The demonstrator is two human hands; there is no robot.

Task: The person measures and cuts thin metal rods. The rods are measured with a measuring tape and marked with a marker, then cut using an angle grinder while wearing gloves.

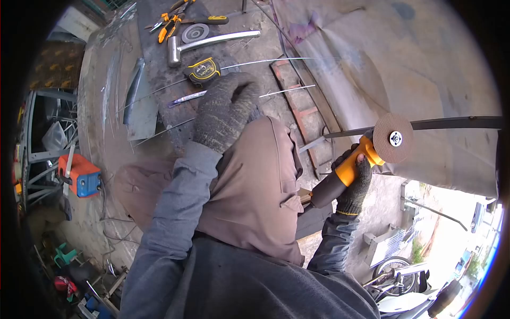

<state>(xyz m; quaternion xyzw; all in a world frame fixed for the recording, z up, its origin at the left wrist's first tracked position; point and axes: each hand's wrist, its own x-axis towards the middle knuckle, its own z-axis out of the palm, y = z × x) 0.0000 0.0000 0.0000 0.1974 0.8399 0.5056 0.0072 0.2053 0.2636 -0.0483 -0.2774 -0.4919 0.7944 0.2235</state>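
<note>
My right hand, in a dark knit glove, grips an orange and black angle grinder beside my right knee. Its brown cutting disc faces up, overlapping a dark metal bar in this view. My left hand, gloved too, is curled by my raised knee, thumb and fingers forming a loop; whatever is in its grasp is hidden. Thin metal rods show on both sides of it. Close by lie a pen and a black and yellow tape measure.
Beyond the tape measure lie a hammer, a grinding disc and orange-handled pliers. A rusty metal frame rests right of them, near a large sheet. An orange and blue machine stands left; a bicycle lower right.
</note>
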